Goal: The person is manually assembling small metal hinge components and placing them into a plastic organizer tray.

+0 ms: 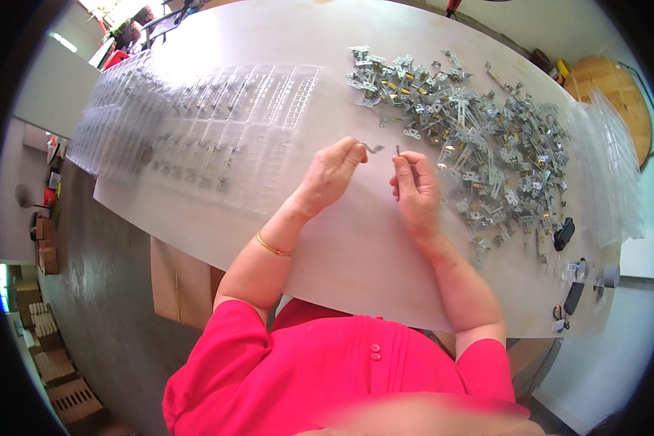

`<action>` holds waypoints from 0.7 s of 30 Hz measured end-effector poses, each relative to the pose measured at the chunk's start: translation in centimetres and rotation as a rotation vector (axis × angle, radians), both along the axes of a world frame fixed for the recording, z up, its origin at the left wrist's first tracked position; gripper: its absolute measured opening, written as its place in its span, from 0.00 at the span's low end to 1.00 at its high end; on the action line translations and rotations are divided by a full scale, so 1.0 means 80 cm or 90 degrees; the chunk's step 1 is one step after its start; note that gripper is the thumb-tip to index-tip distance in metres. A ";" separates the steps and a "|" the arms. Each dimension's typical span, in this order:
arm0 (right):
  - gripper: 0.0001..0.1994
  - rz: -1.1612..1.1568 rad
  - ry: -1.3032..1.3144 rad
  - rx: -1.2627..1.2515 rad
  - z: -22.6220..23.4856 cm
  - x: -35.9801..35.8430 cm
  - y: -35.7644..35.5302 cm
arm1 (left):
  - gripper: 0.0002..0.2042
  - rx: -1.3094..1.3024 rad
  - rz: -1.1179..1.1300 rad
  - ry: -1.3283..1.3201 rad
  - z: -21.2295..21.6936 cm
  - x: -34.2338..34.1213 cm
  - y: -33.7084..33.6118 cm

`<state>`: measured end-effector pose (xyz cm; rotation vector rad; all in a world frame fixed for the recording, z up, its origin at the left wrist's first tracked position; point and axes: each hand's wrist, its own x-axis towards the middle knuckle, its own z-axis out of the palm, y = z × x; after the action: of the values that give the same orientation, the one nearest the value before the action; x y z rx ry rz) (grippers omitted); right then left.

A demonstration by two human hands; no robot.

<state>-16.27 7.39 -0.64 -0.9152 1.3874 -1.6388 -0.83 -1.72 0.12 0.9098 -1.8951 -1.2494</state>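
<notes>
My left hand (333, 173) is closed in a pinch on a small bent metal part (375, 148), whose curved end sticks out to the right of the fingertips. A short way to the right, my right hand (418, 190) pinches a thin, dark metal piece (397, 150) that points upward; its lower part is hidden by the fingers. The two pieces are apart, and both hands are over the pale tabletop. Beyond my right hand spreads a large heap of small silvery metal parts (461, 112), some with brass-coloured bits.
Clear plastic compartment trays (269, 134), stacked at the far left, hold rows of metal parts. More clear plastic trays (609, 174) stand at the right edge. Small black objects (564, 234) lie near the right front corner. A cardboard box (178, 283) is below the table.
</notes>
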 end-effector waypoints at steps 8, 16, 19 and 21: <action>0.06 0.041 0.064 -0.002 -0.004 0.002 -0.001 | 0.16 0.182 -0.020 0.031 0.009 0.000 -0.001; 0.07 0.048 0.073 0.009 -0.006 0.000 0.000 | 0.16 0.079 -0.014 -0.048 0.005 0.001 -0.001; 0.07 0.038 0.106 0.024 -0.004 -0.001 0.001 | 0.15 -0.071 -0.013 -0.072 0.006 0.001 0.001; 0.06 0.055 0.152 0.028 -0.004 -0.003 0.000 | 0.12 -0.202 -0.021 -0.073 0.002 0.000 0.001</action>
<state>-16.50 7.39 -0.96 -1.1574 1.5150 -1.4655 -0.82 -1.64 0.27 0.7964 -2.1295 -0.8951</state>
